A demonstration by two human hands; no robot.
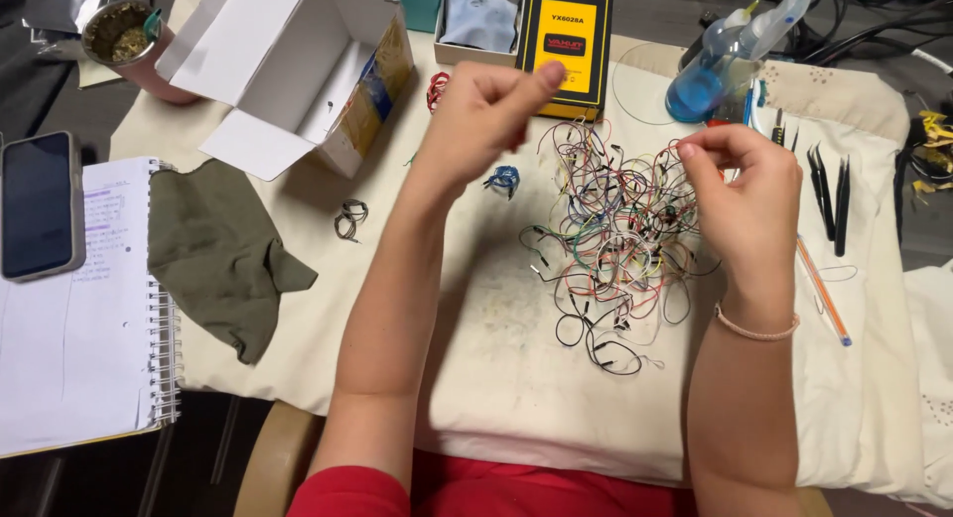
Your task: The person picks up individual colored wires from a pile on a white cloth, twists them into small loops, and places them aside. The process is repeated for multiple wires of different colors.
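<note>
A tangled heap of thin jumper wires (615, 234) in many colours lies on a cream cloth (496, 378) between my arms. My left hand (486, 110) is raised above the cloth, left of the heap, fingers pinched together; a thin wire seems to run from it, but this is hard to make out. My right hand (745, 194) hovers at the heap's right edge with fingertips pinched on wire strands at the top of the pile. A small blue wire coil (503, 180), a red coil (437, 88) and a black coil (349, 217) lie apart on the cloth.
An open white cardboard box (298, 70), a yellow-and-black device (568, 46) and a blue spray bottle (715, 65) stand at the back. Black tweezers (829, 194) and an orange pen (822, 289) lie right. Left are an olive cloth (223, 249), spiral notebook (89, 319) and phone (40, 204).
</note>
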